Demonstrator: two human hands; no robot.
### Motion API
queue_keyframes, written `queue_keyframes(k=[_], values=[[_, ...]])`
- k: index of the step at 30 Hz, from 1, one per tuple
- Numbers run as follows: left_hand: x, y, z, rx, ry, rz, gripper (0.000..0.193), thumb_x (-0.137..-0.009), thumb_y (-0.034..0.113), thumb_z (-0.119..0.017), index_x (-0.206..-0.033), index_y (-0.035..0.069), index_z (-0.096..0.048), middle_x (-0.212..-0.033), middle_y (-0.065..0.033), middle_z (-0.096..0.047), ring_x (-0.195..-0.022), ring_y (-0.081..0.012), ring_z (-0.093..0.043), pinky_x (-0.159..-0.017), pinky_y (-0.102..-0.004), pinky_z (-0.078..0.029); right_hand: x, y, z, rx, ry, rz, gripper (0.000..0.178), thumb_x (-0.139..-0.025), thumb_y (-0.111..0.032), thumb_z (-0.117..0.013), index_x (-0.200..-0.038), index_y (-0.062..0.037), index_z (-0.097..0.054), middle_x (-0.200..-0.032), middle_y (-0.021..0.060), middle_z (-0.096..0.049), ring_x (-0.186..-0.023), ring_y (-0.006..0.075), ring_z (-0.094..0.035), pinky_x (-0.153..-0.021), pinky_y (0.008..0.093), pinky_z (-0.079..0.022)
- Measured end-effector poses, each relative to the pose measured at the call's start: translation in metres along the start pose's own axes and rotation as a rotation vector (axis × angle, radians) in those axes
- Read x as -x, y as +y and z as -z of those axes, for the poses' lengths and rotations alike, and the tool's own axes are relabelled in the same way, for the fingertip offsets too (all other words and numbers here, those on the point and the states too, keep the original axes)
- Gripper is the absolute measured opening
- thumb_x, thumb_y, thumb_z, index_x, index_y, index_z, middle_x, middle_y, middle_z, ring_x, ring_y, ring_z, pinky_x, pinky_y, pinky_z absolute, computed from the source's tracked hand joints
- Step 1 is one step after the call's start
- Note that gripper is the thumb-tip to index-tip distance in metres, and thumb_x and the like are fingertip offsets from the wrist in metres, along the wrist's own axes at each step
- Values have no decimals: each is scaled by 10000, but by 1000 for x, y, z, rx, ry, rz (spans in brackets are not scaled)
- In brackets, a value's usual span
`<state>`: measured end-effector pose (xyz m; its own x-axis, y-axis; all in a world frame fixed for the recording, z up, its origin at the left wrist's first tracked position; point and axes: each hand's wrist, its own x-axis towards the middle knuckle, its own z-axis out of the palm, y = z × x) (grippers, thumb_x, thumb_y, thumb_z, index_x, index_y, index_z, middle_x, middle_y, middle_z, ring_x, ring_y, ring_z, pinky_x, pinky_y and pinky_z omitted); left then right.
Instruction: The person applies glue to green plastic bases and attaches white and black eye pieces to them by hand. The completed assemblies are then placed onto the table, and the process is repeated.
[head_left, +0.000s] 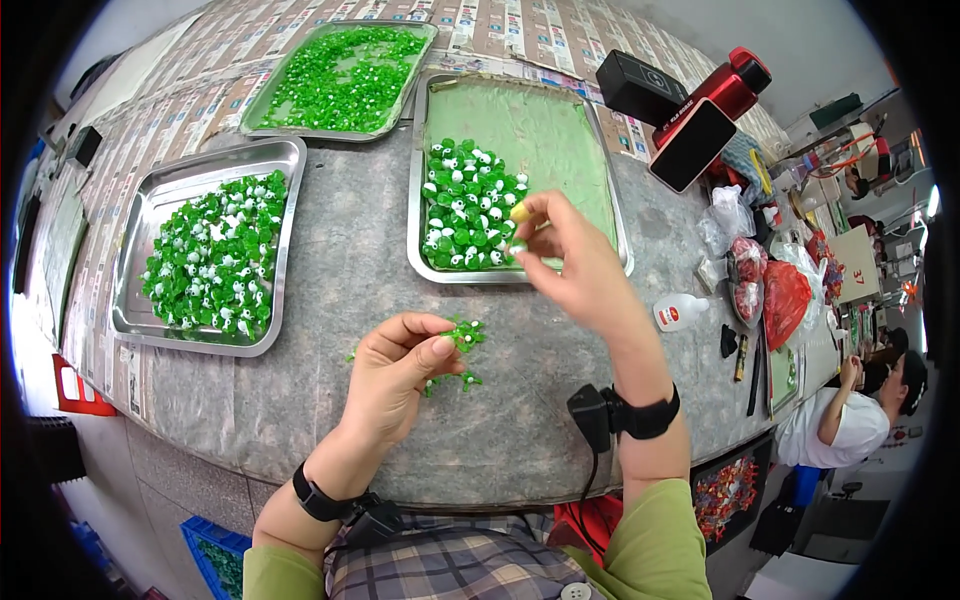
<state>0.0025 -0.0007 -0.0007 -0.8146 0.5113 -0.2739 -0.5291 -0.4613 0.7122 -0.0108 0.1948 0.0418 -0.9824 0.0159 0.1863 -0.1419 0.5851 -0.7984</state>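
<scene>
My left hand [392, 372] is above the grey table, pinching a small green plastic piece with white dots [467, 333] between thumb and forefinger. Just below its fingers lie more small green pieces [470, 380]. My right hand [578, 258] is over the near edge of a green-lined metal tray [520, 276], its thumb and fingers closed on a small green-and-white piece [516, 247]. One of its fingertips has a yellow cover [519, 212]. In that tray's left part is a heap of green pieces with white eye-like balls [465, 205].
To the left stands a metal tray [130, 290] of green-and-white pieces; behind, another tray [415, 85] holds green pieces. At right are a phone [692, 145], a red bottle [722, 90], a black box [640, 85], a white glue bottle [680, 311] and plastic bags [787, 300]. A person [845, 415] sits further right.
</scene>
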Motion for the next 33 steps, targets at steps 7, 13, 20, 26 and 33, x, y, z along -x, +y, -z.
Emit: queue_keyframes(k=[7, 13, 20, 26, 33], values=[[1, -3, -11, -72, -184, -43, 114, -747, 53, -567, -852, 12, -551, -821, -81, -575, -719, -135, -559, -644, -252, -480, 62, -9, -21, -697, -181, -256, 321, -717, 33, -550, -988, -38, -394, -877, 43, -489, -777, 87, -511, -672, 211, -426], [1, -3, -7, 70, -168, 82, 121, -748, 55, -565, -858, 11, -541, -817, -83, -574, -737, -145, -567, -657, -265, -490, 68, -4, -30, -1146, -105, -398, 283, -737, -14, -565, -1000, 3, -462, -877, 57, -537, -764, 105, -533, -678, 214, -440], [1, -5, -6, 101, -230, 64, 123, -746, 57, -567, -859, 16, -540, -805, -83, -574, -737, -147, -567, -668, -271, -491, 71, 1, -32, -1222, -133, -477, 197, -739, -37, -570, -929, 13, -551, -859, 68, -585, -738, 119, -560, -689, 232, -458], [2, -6, -6, -25, -210, -9, 119, -741, 45, -573, -850, 5, -548, -803, -79, -577, -734, -136, -561, -659, -251, -471, 70, -5, -32, -1111, -66, -440, 190, -727, -20, -570, -911, 26, -556, -848, 100, -585, -751, 162, -572, -689, 292, -477], [2, -7, -6, -91, -185, -45, 122, -742, 31, -570, -858, 0, -550, -806, -74, -581, -718, -128, -558, -652, -241, -464, 72, -4, -32, -1059, -57, -439, 200, -722, -5, -574, -917, 33, -550, -843, 97, -585, -759, 152, -569, -682, 270, -478]])
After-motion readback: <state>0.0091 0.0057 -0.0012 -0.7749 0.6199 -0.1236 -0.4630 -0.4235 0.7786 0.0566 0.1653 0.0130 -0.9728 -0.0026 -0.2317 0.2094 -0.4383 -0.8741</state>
